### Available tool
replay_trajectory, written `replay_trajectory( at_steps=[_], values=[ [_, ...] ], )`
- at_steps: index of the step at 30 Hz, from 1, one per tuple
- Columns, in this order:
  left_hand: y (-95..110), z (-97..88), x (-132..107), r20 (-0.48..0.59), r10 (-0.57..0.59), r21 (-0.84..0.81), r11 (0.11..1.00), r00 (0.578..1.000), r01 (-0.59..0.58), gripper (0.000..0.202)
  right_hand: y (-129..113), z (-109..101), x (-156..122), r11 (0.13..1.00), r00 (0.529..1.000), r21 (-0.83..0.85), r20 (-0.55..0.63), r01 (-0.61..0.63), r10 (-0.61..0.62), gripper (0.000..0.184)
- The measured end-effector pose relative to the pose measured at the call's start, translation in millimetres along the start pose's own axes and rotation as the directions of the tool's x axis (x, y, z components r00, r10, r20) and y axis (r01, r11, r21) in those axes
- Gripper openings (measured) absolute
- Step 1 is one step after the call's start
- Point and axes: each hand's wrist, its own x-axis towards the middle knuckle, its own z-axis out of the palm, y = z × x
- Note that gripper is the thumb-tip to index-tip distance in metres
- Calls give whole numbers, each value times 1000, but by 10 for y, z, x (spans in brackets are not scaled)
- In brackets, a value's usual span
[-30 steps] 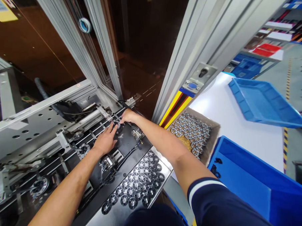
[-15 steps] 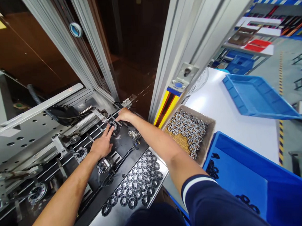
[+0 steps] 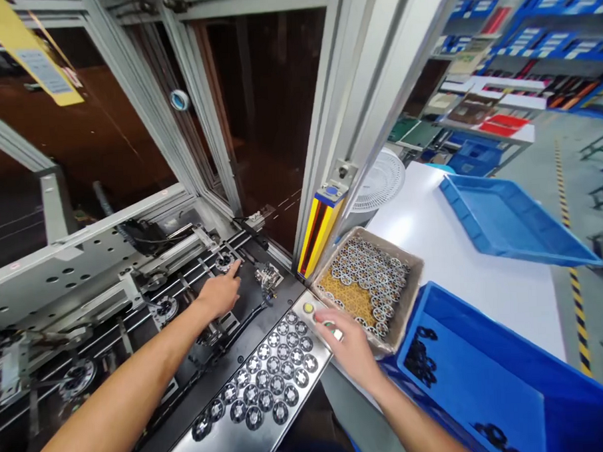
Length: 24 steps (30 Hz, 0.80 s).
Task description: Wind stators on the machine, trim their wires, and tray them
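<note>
My left hand (image 3: 221, 294) is over the machine bed with its index finger stretched out and the other fingers partly folded. That fingertip is beside a round black-and-metal part (image 3: 225, 261) on the rail line, and I cannot tell whether it touches. Nothing shows in this hand. My right hand (image 3: 350, 344) hovers at the corner of the metal ledge, fingers apart and holding nothing visible. Under its fingers is a green-and-white button (image 3: 337, 334), with a yellow button (image 3: 308, 307) just beyond. Several round black parts with metal centres (image 3: 273, 365) lie in rows on the metal ledge (image 3: 211, 450).
A box of metal rings (image 3: 417, 274) stands right of the ledge. Beside it is a deep blue bin (image 3: 491, 351) with some black parts. A lighter blue tray (image 3: 511, 210) lies on the white table (image 3: 420, 201). A yellow-edged post (image 3: 319, 235) rises at the machine's corner.
My right hand has drawn back from the rail line to the buttons at the ledge corner. My left hand has shifted slightly and now points with its index finger. The view has tilted up.
</note>
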Motion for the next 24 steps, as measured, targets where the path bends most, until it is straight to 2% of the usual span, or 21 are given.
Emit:
replay_trajectory(
  at_steps=[2, 5, 7, 9, 11, 14, 16, 17, 18, 19, 20, 21, 22, 23, 24],
  values=[
    [64, -41, 103, 26, -9, 10, 1000, 1000, 9, 35, 223, -20, -266, 999, 1000, -50, -14, -15, 14, 19],
    [98, -89, 214, 45, -36, -11, 999, 998, 37, 36, 505, 33, -500, 990, 1000, -139, -28, 2, -6, 23],
    [123, -110, 198, 37, -37, -54, 998, 999, 39, 36, 672, 99, -588, 977, 998, -209, -37, 33, -42, 26],
    [170, -128, 63, 2, -22, -116, 993, 1000, 23, 35, 831, 180, -644, 956, 995, -282, -38, 76, -90, 28],
    [232, -137, -227, -68, -1, -189, 982, 998, -12, 36, 975, 262, -678, 929, 990, -347, -13, 129, -142, 30],
    [309, -33, -987, -219, 3, -294, 953, 976, -69, 36, 1125, 358, -691, 885, 975, -413, 49, 216, -216, 33],
    [353, 220, -1664, -311, -51, -357, 932, 949, -67, 39, 1172, 387, -675, 860, 961, -431, 81, 273, -264, 34],
    [380, 424, -2027, -365, -121, -391, 920, 923, -34, 42, 1187, 390, -661, 851, 953, -432, 90, 298, -288, 35],
    [415, 680, -2391, -500, -250, -465, 885, 829, -14, 41, 1203, 387, -643, 846, 946, -427, 98, 321, -310, 36],
    [457, 979, -2745, -568, -414, -548, 835, 711, 48, 41, 1225, 379, -621, 839, 938, -422, 104, 344, -332, 37],
    [507, 1309, -3077, -563, -594, -642, 752, 575, 149, 41, 1257, 371, -596, 829, 928, -422, 108, 368, -357, 38],
    [564, 1657, -3379, -485, -754, -734, 626, 443, 261, 39, 1299, 363, -567, 814, 917, -428, 114, 394, -383, 38],
    [626, 2005, -3642, -355, -891, -819, 442, 281, 367, 34, 1347, 358, -535, 785, 899, -449, 117, 426, -421, 39],
    [689, 2338, -3861, -218, -967, -866, 254, 132, 431, 33, 1396, 360, -499, 754, 880, -471, 118, 457, -460, 39],
    [748, 2643, -4033, -116, -993, -885, 113, 22, 452, 33, 1439, 368, -461, 724, 860, -489, 118, 486, -497, 41]
  ],
)
